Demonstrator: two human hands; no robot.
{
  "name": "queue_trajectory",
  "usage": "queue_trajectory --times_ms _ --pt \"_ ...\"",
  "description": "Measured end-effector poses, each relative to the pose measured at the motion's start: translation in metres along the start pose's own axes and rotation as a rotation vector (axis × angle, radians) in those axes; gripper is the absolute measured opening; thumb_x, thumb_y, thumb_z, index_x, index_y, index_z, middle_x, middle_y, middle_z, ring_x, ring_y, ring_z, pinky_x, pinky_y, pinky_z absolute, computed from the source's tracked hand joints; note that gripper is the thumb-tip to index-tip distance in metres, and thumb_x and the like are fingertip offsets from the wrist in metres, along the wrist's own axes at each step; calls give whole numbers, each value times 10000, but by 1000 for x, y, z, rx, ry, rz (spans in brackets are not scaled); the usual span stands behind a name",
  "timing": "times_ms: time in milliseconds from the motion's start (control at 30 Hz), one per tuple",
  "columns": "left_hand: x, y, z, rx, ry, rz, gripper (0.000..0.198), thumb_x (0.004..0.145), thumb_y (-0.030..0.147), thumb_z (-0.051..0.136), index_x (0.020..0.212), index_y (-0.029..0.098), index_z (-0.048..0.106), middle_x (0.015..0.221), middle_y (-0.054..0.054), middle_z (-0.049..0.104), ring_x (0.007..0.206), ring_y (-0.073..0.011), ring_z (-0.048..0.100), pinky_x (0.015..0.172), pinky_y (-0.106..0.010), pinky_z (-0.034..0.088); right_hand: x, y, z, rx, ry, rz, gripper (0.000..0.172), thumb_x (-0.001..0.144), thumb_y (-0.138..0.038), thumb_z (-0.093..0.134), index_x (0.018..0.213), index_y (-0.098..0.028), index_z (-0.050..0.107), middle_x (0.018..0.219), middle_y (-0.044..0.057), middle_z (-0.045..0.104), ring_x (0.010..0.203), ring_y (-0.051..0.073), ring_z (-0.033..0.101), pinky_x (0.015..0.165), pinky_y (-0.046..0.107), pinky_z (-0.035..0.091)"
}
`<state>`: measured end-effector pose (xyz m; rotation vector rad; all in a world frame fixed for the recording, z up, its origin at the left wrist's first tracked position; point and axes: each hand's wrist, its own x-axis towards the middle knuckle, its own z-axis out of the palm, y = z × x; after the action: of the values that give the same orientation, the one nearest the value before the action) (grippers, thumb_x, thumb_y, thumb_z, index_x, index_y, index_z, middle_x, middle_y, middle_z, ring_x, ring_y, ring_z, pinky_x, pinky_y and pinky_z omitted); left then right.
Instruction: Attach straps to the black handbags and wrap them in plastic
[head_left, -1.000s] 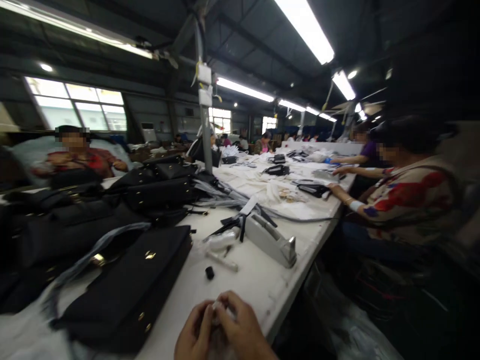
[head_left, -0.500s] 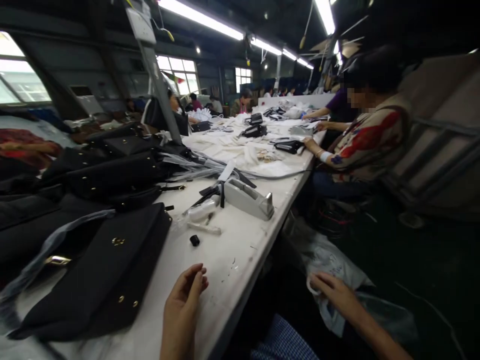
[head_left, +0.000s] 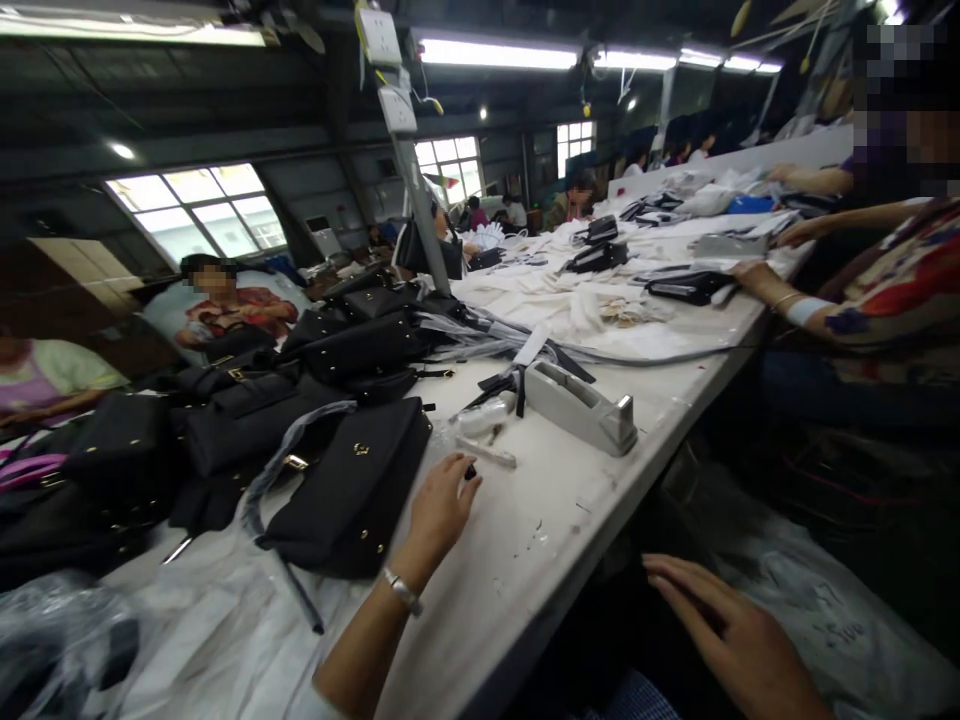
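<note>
Small Black Cap Lies Between the Left Thumb and Fingertips

The left hand is reaching over the white table, and the small black cap is at the end of its grip, with fingertips on one side and thumb on the other. I cannot tell if the fingers press on the cap, or if it is lifted from the table. Just beyond the cap there lie a thin white stick and a clear bottle, and to the right of these stands a grey tape dispenser. A black bag lies just beside this hand, on its left. The right hand is beyond the table edge, its fingers loosely stretched and not closed, near a plastic sack.
</note>
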<state>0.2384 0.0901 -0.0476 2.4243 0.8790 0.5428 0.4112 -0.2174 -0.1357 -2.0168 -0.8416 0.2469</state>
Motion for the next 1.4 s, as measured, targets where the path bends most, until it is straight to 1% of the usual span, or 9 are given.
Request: queue_trajectory --times_ms 167,333,433,533,633,767,967,1200,1400 --pt "28 -8 14 -21 -25 -8 278 799 151 682 1076 150 705 1123 -144 728 1087 -316 641 1017 -488 462 37 -72 34 280 -118 -53 379 894 -536 572 1073 -263 765 1104 81 768 1022 268 716 970 386 552" --pt "4 26 15 -191 -123 109 310 922 231 577 1223 185 635 1176 -99 728 993 -211 704 845 -309 571 65 -93 65 647 -242 57 636 856 -610 615 1342 -200 617 1233 150 702 917 251 734 816 383 611" --pt "-13 47 17 -265 -146 257 365 909 186 595 1270 238 616 1263 -65 694 1146 -206 647 993 -318 514 77 -107 81 875 -365 125 650 893 -645 545 1348 -185 606 1309 167 653 1018 262 718 804 380 619" --pt "-6 49 14 -282 -164 372 478 841 172 702 1303 257 611 1378 -72 629 1291 -243 555 1109 -371 431 92 -115 90 710 -382 4 595 977 -596 407 1247 -135 669 1120 160 740 912 244 746 746 367 628" --pt "25 28 2 -214 -72 212 492 852 240 717 1329 240 593 1386 -91 622 1248 -238 596 1021 -334 504 117 -111 93 479 -243 -106 524 957 -528 475 1230 -131 681 1046 153 761 848 255 747 722 383 620" --pt "66 -12 -16 -80 122 -33 279 981 163 483 1195 84 643 1246 -202 663 1182 -273 619 1069 -464 439 157 -100 96 206 -89 -266 344 901 -300 564 1185 -176 714 1185 145 721 1117 315 654 1015 488 485" --pt "83 -47 -2 -28 95 -212 232 928 287 649 1111 145 654 1170 -84 674 1093 -245 641 986 -499 496 206 -119 126 -133 -77 -543 453 878 -83 554 1322 -146 618 1459 156 537 1394 301 412 1172 478 300" --pt "90 -47 14 -280 219 -272 254 888 279 683 1080 119 639 980 -79 713 884 -205 694 833 -377 547 247 -150 169 -397 -189 -698 309 919 -300 666 1195 -164 643 1270 89 643 1227 287 568 1075 576 384" --pt "64 -21 -13 -536 326 -166 297 840 364 668 1021 131 631 1005 -127 740 964 -216 694 805 -275 506 239 -151 150 -373 -90 -701 355 861 -260 710 1196 -177 627 1173 100 652 1089 263 623 997 454 467"
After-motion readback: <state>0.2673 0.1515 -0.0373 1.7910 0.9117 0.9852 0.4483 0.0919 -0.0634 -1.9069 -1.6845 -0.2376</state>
